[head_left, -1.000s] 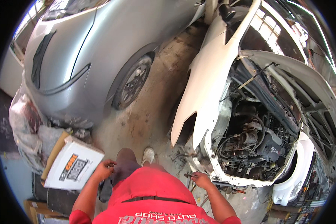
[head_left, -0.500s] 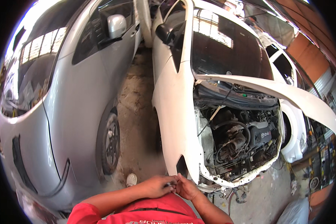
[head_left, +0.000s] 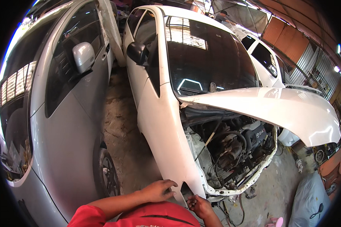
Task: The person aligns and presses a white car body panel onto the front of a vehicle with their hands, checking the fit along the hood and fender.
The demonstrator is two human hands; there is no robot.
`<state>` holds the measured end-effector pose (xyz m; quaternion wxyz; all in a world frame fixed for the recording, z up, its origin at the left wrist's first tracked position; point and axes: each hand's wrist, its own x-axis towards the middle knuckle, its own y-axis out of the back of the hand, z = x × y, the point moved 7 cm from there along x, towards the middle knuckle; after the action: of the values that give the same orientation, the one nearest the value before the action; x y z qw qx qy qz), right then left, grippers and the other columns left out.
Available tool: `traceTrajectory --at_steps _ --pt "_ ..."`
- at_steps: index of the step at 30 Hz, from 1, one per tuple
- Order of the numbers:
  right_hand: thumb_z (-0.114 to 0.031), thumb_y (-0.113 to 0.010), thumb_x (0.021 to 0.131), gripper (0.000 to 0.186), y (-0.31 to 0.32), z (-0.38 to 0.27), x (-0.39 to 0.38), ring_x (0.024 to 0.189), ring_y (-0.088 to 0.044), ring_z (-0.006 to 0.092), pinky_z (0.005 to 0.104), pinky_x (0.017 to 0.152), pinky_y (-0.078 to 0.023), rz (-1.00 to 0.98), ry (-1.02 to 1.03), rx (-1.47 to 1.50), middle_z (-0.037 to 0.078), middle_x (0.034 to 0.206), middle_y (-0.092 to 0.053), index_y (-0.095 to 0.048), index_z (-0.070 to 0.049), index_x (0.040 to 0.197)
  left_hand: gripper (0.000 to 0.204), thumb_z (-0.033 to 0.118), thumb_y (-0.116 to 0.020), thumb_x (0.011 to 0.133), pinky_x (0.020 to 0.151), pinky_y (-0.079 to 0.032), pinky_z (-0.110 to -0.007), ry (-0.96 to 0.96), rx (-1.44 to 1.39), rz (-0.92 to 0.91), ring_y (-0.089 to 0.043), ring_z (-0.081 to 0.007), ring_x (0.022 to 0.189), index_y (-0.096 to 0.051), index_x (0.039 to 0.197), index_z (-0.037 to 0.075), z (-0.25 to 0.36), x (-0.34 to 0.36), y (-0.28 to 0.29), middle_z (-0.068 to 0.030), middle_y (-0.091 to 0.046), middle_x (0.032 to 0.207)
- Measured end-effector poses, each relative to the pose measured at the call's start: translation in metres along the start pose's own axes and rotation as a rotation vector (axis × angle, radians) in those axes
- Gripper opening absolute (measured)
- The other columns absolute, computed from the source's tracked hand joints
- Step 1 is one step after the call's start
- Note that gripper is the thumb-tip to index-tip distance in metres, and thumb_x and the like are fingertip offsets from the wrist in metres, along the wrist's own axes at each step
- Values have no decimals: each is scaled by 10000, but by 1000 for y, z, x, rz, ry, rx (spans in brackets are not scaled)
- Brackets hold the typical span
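My left hand [head_left: 159, 190] is at the lower middle, fingers curled loosely apart with nothing visible in them, over the front end of the white car's fender [head_left: 166, 151]. My right hand [head_left: 199, 207] is lower and to the right, just below a dark opening [head_left: 186, 193] in that fender, its fingers closed around something small that I cannot make out. Whether either hand touches the fender is unclear. Beside the fender, the white car's engine bay [head_left: 231, 151] lies exposed under a raised white hood [head_left: 276, 106]; its front bumper is off.
A silver vehicle [head_left: 64, 140] stands at left, a narrow concrete gap [head_left: 117, 143] between it and the white car. Another white car [head_left: 261, 64] is behind. A person [head_left: 220, 18] is in the background. A plastic-covered object [head_left: 307, 200], hoses and cables lie at lower right.
The view has tilted up from the floor toward the cars. My hands met half a second ago and are now apart, with the left one higher.
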<state>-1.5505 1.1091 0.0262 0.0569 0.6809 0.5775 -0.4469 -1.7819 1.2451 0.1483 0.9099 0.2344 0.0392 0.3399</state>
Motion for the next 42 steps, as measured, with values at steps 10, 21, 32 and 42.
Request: traceTrajectory --at_steps 10,21,32,42 --pt "-360 -555 1078 405 -17 -43 64 785 -638 191 327 688 -507 143 150 -183 90 937 -680 -674 17 1164 533 290 -765 921 1151 -431 -530 -83 684 576 -539 -420 1333 -613 1372 50 -74 105 137 -226 -587 1393" --pt "-269 -499 1107 323 -109 -140 81 797 -693 298 388 736 -543 590 496 -740 165 919 -701 -714 -29 1078 515 83 -485 1019 1294 -169 -546 -343 666 836 -401 -366 1524 -498 1530 18 -115 345 266 -215 -494 1564" --pt "-41 -634 909 178 -184 -201 122 818 -684 390 516 734 -550 1189 977 -1179 169 966 -699 -705 -52 1072 314 101 -588 954 986 -491 -523 -822 470 487 -631 -373 1087 -660 1251 31 -121 292 236 -169 -669 1143" --pt "-54 -661 761 354 -169 -220 161 859 -646 325 473 759 -512 1354 1157 -1358 138 934 -650 -709 -28 1111 349 169 -694 881 993 -513 -572 -815 795 246 -642 -427 1149 -699 1194 16 -111 313 137 -207 -680 1230"
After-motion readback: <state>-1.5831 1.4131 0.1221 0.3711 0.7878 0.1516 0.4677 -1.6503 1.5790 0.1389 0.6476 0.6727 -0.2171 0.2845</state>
